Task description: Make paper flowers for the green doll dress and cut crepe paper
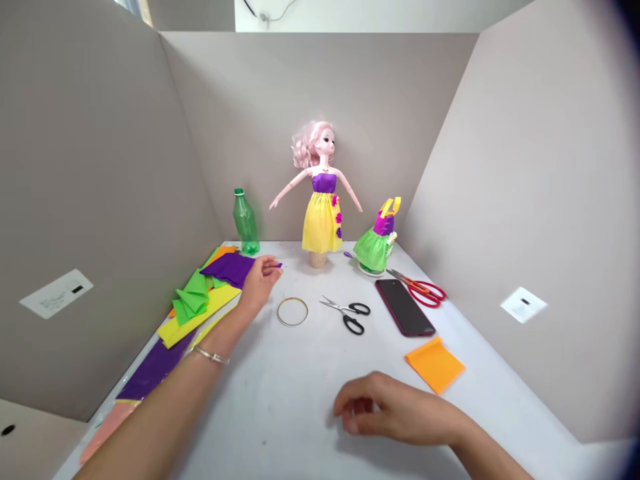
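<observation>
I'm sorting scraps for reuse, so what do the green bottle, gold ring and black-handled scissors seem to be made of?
Green bottle: likely glossy plastic, by its see-through wall and highlights.
Gold ring: probably polished metal, from its gleam, though coated plastic is possible.
Black-handled scissors: grey metal blades, by their sheen; smooth handles, apparently plastic.

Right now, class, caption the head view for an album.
Left hand at purple cloth, right hand near orange square, doll standing beyond black scissors.

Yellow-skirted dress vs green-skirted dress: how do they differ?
Straps: none on the yellow-skirted dress; yellow ones on the green-skirted dress. Wearer: the yellow-skirted dress is on the doll; the green-skirted dress has none. Shared: purple in the bodice.
</observation>
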`<state>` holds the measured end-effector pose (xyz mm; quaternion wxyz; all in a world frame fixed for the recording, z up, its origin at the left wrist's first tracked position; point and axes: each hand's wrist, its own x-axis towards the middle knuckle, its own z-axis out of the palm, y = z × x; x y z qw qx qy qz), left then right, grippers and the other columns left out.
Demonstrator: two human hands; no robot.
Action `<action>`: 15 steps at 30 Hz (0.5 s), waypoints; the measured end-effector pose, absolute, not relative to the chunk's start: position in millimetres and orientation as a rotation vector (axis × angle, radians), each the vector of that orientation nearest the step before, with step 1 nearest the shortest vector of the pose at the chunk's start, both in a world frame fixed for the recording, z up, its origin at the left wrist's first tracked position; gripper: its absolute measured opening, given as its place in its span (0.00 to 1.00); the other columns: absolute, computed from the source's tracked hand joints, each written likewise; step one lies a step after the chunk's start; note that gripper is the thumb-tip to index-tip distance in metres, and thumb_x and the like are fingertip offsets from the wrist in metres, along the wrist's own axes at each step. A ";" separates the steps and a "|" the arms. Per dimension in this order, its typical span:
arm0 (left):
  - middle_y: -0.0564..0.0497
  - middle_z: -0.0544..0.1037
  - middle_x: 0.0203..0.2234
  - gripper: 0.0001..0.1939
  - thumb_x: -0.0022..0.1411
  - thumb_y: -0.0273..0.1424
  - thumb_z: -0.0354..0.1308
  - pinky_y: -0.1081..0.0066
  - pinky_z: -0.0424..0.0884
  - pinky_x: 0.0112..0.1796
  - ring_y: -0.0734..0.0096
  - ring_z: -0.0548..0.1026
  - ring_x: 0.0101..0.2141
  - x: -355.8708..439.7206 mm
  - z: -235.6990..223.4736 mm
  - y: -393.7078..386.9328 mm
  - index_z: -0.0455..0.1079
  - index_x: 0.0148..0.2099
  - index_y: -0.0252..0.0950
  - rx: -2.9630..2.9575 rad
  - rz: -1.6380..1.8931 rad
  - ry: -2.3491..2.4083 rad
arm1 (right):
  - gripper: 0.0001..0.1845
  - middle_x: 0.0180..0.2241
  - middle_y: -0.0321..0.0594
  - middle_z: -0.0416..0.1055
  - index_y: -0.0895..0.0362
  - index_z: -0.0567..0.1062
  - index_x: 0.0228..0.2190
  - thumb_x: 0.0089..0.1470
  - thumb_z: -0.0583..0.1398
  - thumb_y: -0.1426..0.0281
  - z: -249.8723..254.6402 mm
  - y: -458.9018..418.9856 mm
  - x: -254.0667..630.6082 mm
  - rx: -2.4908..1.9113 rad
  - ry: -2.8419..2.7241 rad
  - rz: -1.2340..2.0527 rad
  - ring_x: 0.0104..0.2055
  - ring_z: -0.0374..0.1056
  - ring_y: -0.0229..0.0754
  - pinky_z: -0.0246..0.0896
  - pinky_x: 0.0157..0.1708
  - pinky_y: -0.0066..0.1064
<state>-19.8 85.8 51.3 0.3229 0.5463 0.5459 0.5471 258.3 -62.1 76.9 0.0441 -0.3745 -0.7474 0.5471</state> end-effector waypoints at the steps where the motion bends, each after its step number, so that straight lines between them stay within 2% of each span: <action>1: 0.44 0.74 0.46 0.18 0.59 0.27 0.60 0.66 0.69 0.50 0.66 0.73 0.47 -33.5 55.0 101.7 0.64 0.51 0.34 1.410 1.461 1.512 | 0.13 0.34 0.39 0.78 0.54 0.80 0.41 0.54 0.61 0.68 71.0 -49.1 250.1 -1.070 -2.211 1.783 0.33 0.69 0.39 0.62 0.34 0.27; 4: 0.43 0.73 0.48 0.19 0.60 0.27 0.62 0.60 0.70 0.49 0.62 0.74 0.47 -73.6 63.5 146.7 0.65 0.53 0.31 1.328 1.481 1.756 | 0.14 0.32 0.39 0.76 0.57 0.79 0.41 0.55 0.62 0.63 45.9 -25.9 236.3 -0.906 -1.944 2.016 0.29 0.66 0.35 0.59 0.31 0.24; 6: 0.44 0.72 0.50 0.17 0.64 0.32 0.59 0.55 0.72 0.47 0.59 0.73 0.47 -95.0 67.8 172.2 0.66 0.54 0.33 1.289 1.463 1.900 | 0.14 0.30 0.38 0.75 0.58 0.79 0.39 0.53 0.64 0.62 31.5 -21.4 236.5 -0.897 -1.855 2.018 0.28 0.65 0.34 0.58 0.31 0.24; 11: 0.43 0.71 0.53 0.19 0.66 0.35 0.57 0.53 0.72 0.47 0.58 0.73 0.48 -123.2 70.9 215.0 0.65 0.57 0.35 1.308 1.347 2.130 | 0.14 0.29 0.38 0.74 0.59 0.79 0.38 0.52 0.65 0.64 19.7 -22.7 248.7 -0.923 -1.760 2.069 0.28 0.63 0.33 0.59 0.32 0.24; 15: 0.44 0.73 0.50 0.17 0.66 0.35 0.57 0.56 0.74 0.45 0.61 0.75 0.46 -126.1 58.4 217.1 0.67 0.55 0.34 1.508 1.144 2.085 | 0.12 0.30 0.37 0.74 0.58 0.79 0.38 0.51 0.64 0.67 21.3 -23.2 248.9 -1.003 -1.751 2.030 0.29 0.64 0.34 0.59 0.31 0.24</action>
